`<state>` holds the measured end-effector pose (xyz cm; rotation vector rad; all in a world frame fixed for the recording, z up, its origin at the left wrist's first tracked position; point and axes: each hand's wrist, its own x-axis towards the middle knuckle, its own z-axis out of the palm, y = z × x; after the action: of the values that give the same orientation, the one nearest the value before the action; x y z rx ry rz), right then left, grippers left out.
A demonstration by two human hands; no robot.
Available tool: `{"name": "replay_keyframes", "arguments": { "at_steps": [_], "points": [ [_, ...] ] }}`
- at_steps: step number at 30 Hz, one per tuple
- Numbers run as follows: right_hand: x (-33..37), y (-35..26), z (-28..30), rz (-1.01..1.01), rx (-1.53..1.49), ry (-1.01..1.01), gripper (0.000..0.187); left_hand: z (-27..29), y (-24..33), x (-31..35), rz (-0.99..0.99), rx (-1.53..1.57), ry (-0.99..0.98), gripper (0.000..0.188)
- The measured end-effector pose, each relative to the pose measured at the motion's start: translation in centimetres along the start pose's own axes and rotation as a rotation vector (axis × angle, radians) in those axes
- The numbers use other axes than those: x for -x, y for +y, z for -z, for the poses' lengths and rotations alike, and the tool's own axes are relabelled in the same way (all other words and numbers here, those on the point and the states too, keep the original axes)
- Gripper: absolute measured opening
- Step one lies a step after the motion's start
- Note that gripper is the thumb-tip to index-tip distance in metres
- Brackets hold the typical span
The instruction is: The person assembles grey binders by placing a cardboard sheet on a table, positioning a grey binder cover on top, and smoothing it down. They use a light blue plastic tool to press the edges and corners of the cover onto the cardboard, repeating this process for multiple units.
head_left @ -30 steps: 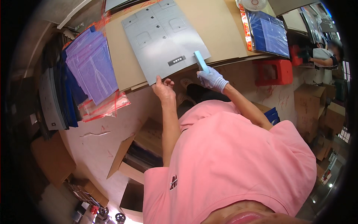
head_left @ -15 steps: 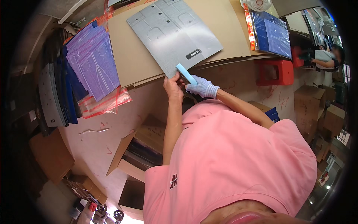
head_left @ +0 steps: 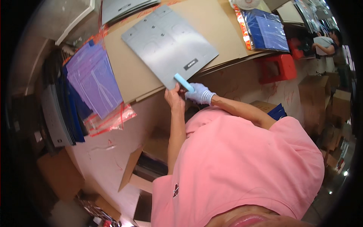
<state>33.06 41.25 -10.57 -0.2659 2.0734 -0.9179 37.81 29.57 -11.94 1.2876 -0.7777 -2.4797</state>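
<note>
A flat grey sheet [head_left: 170, 47], folder-like with a small dark label and several dark dots, lies slanted on brown cardboard [head_left: 132, 72] covering the table. Its near corner overhangs the table's front edge, where my bare left hand [head_left: 174, 97] pinches it, thumb on top. My right hand [head_left: 201, 94], in a pale striped knit glove, is closed around a light blue bar-shaped tool [head_left: 182, 81]. The tool lies over the sheet's near edge, just right of my left thumb. My right fingertips and the tool's underside are hidden.
Purple printed sheets [head_left: 92, 79] lie at the table's left, beside upright dark and grey folders [head_left: 56, 117]. Further grey sheets [head_left: 124, 8] are stacked at the back. Wrapped blue folders [head_left: 266, 30], a small fan [head_left: 247, 3] and a red stool [head_left: 278, 69] are on the right. Cardboard boxes [head_left: 314, 96] stand around.
The view has shifted, bringing the grey stack at the back further into sight. My hands keep their holds on the grey sheet's corner and the blue tool, which has tilted slightly.
</note>
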Motion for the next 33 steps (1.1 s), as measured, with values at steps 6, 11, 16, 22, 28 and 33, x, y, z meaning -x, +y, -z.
{"name": "replay_keyframes", "arguments": {
  "at_steps": [6,11,16,22,28,33],
  "points": [
    [4.7,-3.7,6.3,-0.072,0.368,-0.392,0.049,2.8,2.2,-1.8,-0.155,0.068,0.184,0.038],
    [0.6,0.3,13.6,0.028,0.270,0.126,0.050,5.9,4.8,-2.9,-0.187,0.173,0.074,0.038],
    [-8.8,-1.7,22.9,-0.010,0.264,0.570,0.057,2.8,7.7,0.0,-0.329,-0.142,0.078,0.034],
    [-19.5,-4.9,31.6,0.036,0.503,0.788,0.058,-3.0,17.7,5.4,-0.652,0.107,0.264,0.037],
    [-27.3,-6.7,36.3,0.088,0.683,0.780,0.057,-7.6,25.3,-2.4,-0.770,0.179,0.083,0.045],
    [-32.8,-6.2,38.9,0.082,0.841,0.773,0.057,-13.6,26.6,-17.2,-0.704,0.307,-0.005,0.048]
  ]
}}
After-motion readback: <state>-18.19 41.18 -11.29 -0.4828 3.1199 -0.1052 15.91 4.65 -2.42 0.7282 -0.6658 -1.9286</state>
